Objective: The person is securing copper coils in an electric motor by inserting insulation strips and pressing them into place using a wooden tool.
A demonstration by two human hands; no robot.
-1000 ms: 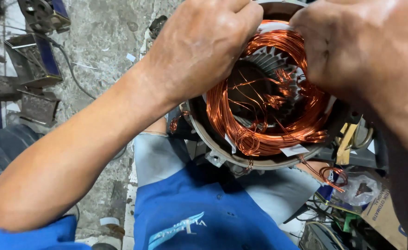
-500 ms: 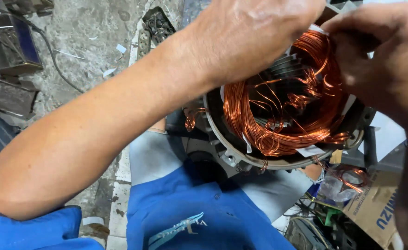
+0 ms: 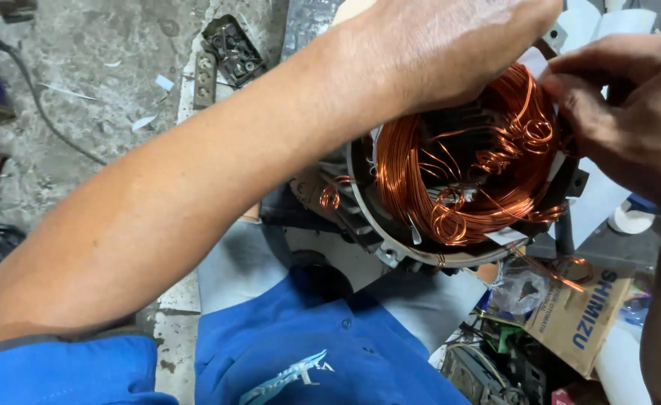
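Now the stator sits more to the right and fills more of the view than a second ago, so the head has come closer over the work. The left hand lies curled across the stator's top edge; what its fingers grasp I cannot tell. The right hand pinches copper wire at the stator's right rim, fingertips closed on a strand.

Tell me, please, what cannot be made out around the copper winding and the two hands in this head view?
- Left hand: fingertips cut off by the top edge.
- Right hand: its grip on the copper winding is hidden by its own fingers.
- Far rim of the motor housing: covered by both hands.
- Cardboard box: contents unseen.
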